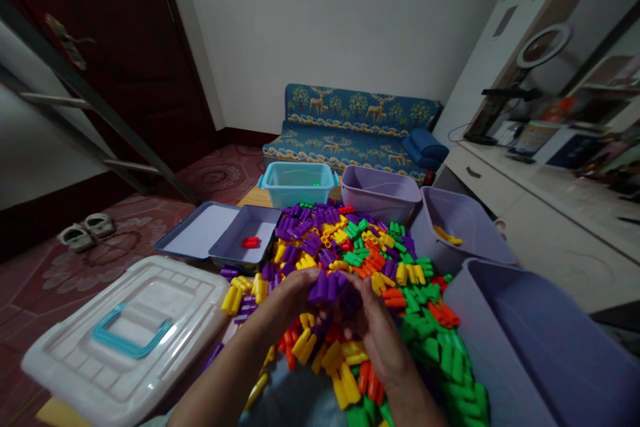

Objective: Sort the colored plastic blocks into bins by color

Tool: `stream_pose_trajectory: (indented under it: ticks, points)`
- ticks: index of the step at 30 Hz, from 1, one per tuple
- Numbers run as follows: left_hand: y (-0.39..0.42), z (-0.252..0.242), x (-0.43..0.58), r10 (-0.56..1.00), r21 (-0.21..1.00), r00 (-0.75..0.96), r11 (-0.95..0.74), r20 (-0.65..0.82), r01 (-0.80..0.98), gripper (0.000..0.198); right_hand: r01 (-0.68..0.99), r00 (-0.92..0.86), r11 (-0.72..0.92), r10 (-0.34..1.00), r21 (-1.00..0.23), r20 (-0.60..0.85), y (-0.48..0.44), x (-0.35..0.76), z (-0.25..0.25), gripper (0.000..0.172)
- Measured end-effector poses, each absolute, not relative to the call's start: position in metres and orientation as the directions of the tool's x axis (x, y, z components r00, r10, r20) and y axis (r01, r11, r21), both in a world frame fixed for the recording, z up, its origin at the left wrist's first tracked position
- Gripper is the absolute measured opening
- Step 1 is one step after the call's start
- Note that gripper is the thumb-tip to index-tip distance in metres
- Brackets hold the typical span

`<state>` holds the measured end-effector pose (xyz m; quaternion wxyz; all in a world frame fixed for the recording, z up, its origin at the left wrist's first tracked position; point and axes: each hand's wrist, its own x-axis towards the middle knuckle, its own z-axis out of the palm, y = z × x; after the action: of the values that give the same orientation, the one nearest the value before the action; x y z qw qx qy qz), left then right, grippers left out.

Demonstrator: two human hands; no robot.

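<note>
A big heap of plastic toy blocks [360, 260] in purple, yellow, green, orange and red lies in front of me. Both hands meet over its near middle. My left hand [285, 297] and my right hand [373, 323] are closed together around a cluster of purple blocks [327, 287]. Yellow and orange blocks lie just under the wrists.
A small lilac open box [240, 250] holds one red block [251, 241]. Behind the heap stand a teal bin [297, 183] and lilac bins [380, 190], [465, 220], [545, 347]. A white lid with teal handle [130, 330] lies at left. Sofa cushion, door, slippers beyond.
</note>
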<state>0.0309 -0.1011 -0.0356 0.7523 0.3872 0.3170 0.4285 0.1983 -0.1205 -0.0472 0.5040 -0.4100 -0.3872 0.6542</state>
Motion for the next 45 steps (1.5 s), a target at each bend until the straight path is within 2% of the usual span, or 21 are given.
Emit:
stream_pose_trajectory:
  ticks: [3,7,11,14,17,20,22,25,27,30,36,41,45]
  points:
    - [-0.102,-0.038,0.032,0.873,0.895,0.463,0.322,-0.155,-0.309,0.037,-0.232,-0.22,-0.215,0.962,-0.949,-0.165,-0.12,0.199,-0.048,0.048]
    - [-0.103,-0.035,0.033,0.852,0.912,0.484,0.343,-0.2,-0.226,0.043,-0.124,-0.187,-0.195,0.968,-0.973,-0.17,-0.116,0.2,-0.054,0.045]
    - [-0.101,-0.037,0.034,0.838,0.89,0.478,0.403,-0.264,-0.215,0.045,-0.174,-0.127,-0.199,0.976,-0.964,-0.178,-0.115,0.201,-0.058,0.038]
    - [-0.097,-0.044,0.033,0.878,0.88,0.383,0.399,-0.287,-0.258,0.043,-0.255,-0.071,-0.196,0.98,-0.947,-0.184,-0.117,0.202,-0.057,0.028]
    - [-0.092,-0.051,0.033,0.916,0.86,0.256,0.384,-0.309,-0.335,0.034,-0.396,-0.016,-0.223,0.972,-0.891,-0.236,-0.118,0.203,-0.056,0.026]
    - [-0.089,-0.051,0.035,0.929,0.789,0.166,0.368,-0.33,-0.493,0.02,-0.526,-0.009,-0.232,0.964,-0.818,-0.268,-0.116,0.204,-0.055,0.028]
    - [-0.088,-0.047,0.039,0.917,0.684,0.17,0.384,-0.36,-0.621,0.017,-0.581,-0.03,-0.221,0.967,-0.783,-0.251,-0.114,0.203,-0.053,0.03]
    - [-0.088,-0.038,0.043,0.866,0.527,0.28,0.479,-0.414,-0.702,0.026,-0.626,-0.063,-0.206,0.975,-0.752,-0.215,-0.111,0.202,-0.051,0.032]
    - [-0.087,-0.034,0.046,0.844,0.495,0.326,0.518,-0.425,-0.698,0.031,-0.648,-0.049,-0.198,0.974,-0.735,-0.22,-0.109,0.201,-0.05,0.034]
    - [-0.085,-0.029,0.049,0.846,0.506,0.328,0.519,-0.421,-0.689,0.032,-0.666,-0.027,-0.2,0.969,-0.719,-0.245,-0.106,0.201,-0.051,0.036]
    - [-0.085,-0.027,0.058,0.86,0.587,0.296,0.502,-0.416,-0.634,0.033,-0.715,-0.105,-0.254,0.96,-0.651,-0.26,-0.102,0.201,-0.049,0.035]
    - [-0.083,-0.026,0.064,0.873,0.589,0.281,0.478,-0.398,-0.652,0.031,-0.753,-0.143,-0.279,0.953,-0.596,-0.265,-0.098,0.202,-0.044,0.025]
    - [-0.06,-0.007,0.073,0.905,0.625,0.292,0.424,-0.308,-0.656,0.028,-0.766,-0.087,-0.244,0.956,-0.594,-0.281,-0.075,0.206,-0.027,0.017]
